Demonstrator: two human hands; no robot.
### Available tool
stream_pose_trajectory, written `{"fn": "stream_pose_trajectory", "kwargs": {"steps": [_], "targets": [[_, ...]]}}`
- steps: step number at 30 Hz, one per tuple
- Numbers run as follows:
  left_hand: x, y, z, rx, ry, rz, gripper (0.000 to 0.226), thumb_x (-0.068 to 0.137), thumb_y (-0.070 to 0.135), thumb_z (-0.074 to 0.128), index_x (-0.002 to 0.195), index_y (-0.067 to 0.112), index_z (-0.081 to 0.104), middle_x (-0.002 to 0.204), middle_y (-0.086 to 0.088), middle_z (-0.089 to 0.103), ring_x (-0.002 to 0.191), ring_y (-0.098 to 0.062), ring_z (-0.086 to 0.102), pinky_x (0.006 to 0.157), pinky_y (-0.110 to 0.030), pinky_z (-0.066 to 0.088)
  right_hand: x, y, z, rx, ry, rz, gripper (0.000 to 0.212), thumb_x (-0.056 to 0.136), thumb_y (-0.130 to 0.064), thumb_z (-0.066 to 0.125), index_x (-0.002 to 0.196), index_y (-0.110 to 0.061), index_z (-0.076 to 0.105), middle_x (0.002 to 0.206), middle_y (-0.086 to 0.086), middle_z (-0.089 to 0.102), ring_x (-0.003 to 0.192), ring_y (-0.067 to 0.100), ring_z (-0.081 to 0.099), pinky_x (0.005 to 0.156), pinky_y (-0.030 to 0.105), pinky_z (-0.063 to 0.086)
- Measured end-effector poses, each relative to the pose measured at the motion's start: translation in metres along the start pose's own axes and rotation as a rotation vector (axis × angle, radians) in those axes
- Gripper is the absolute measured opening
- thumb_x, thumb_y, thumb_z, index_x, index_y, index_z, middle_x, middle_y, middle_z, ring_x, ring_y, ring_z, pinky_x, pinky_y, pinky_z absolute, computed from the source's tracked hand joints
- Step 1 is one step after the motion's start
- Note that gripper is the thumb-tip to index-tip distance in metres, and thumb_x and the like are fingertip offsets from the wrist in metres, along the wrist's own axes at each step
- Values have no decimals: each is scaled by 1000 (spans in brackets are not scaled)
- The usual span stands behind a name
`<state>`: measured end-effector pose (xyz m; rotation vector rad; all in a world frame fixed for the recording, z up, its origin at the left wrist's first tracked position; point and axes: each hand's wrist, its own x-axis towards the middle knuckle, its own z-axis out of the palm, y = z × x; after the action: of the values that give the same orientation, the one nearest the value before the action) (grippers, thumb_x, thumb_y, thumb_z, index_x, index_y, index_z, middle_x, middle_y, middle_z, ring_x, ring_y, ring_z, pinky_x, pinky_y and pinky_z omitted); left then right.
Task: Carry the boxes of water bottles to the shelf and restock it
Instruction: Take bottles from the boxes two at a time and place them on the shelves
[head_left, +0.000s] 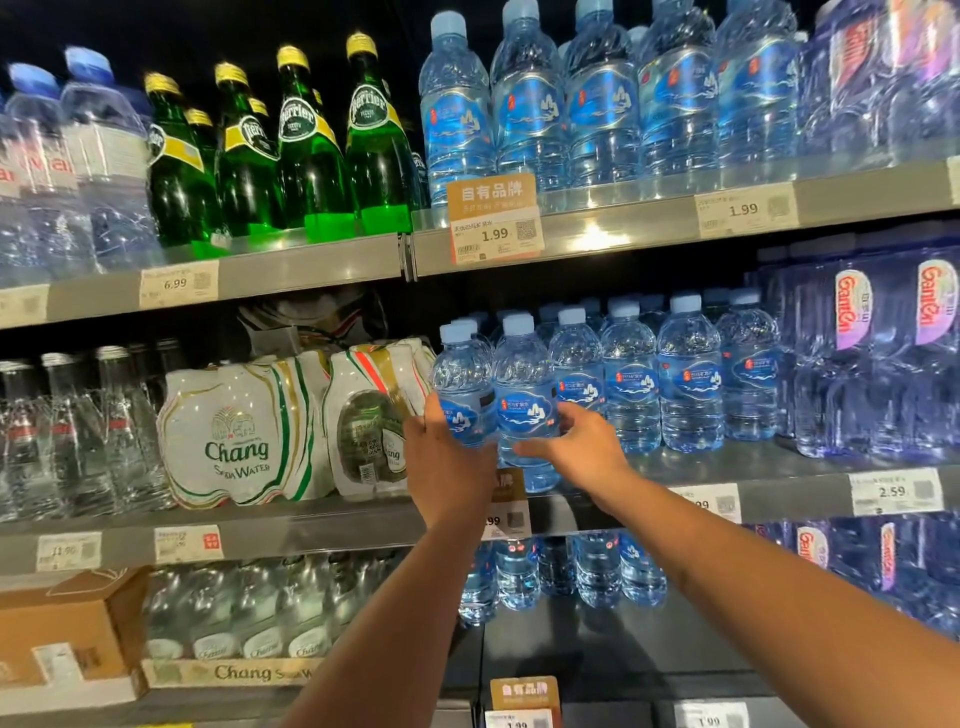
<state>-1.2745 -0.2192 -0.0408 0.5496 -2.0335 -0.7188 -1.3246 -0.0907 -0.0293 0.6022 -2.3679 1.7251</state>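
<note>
Shop shelves stocked with drinks are faced. At the front of the middle shelf (322, 525), two water bottles are held upright, side by side and touching. The left bottle (461, 384) is gripped by the left hand (447, 467), fingers curled round its label. The right bottle (524, 374) is gripped low on its body by the right hand (579, 447). Both are placed at the left end of a row (691, 379) of like bottles, just beside the Chang packs (244, 431). Whether their bases rest on the shelf cannot be told. A cardboard box (67, 618) is seen at lower left.

I see a grey metal shelf (311, 525) carrying clear blue-capped plastic water bottles (688, 374) beside white shrink-wrapped Chang soda-water packs (239, 436).
</note>
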Motion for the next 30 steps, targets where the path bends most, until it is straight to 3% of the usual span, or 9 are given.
{"fn": "stream_pose_trajectory", "kwargs": {"steps": [5,9,12,15,18,21,24,30], "targets": [[2,5,5,5,49,11,76,66,30,83,130,23,45,116,-4,50,100,-24,60,72,-36,57,5,7,-5,13,-33,23,47,70,-25,83,110,-13,61,93,-7,62,88,14,59,92,37,49],[-5,6,2,20,13,-25,73,72,37,79,133,19,42,122,-3,47,109,-21,56,78,-33,54,1,5,-6,-43,-84,11,67,76,-31,78,132,-9,50,121,2,59,113,19,55,99,34,42],[-12,2,-4,86,-87,-34,73,82,47,67,139,15,34,135,-3,42,123,-23,48,90,-36,47,-9,-5,-10,-256,-165,-19,56,85,-39,68,129,-11,49,115,3,57,105,19,56,85,28,43],[-20,0,-14,362,-242,50,73,88,54,53,141,9,29,141,-9,39,132,-26,39,101,-40,40,-21,-12,-15,-561,-268,-23,47,93,-41,56,124,-7,49,103,7,55,90,23,56,71,30,44],[-31,4,-27,479,-352,91,70,89,53,52,141,13,29,140,-9,41,131,-29,40,100,-42,42,-32,-13,-20,-809,-334,-15,39,92,-38,53,111,-4,55,93,7,56,76,22,53,58,28,42],[-53,8,-41,609,-433,154,58,88,38,56,137,16,33,135,-7,45,122,-28,48,93,-42,46,-48,-11,-24,-993,-380,-107,35,87,-36,53,109,-9,60,96,7,60,80,24,57,63,28,44],[-73,10,-50,741,-516,174,56,90,37,52,139,19,31,137,-5,45,120,-27,52,88,-39,47,-68,-4,-28,-1026,-370,-200,38,86,-33,56,117,-10,56,110,10,59,98,29,60,71,30,43],[-109,11,-62,757,-576,197,39,89,37,50,124,20,52,122,-5,59,111,-27,59,83,-35,47,-111,3,-35,-1068,-446,-155,32,85,-28,52,110,-11,62,111,7,64,99,27,62,78,32,47]]}}
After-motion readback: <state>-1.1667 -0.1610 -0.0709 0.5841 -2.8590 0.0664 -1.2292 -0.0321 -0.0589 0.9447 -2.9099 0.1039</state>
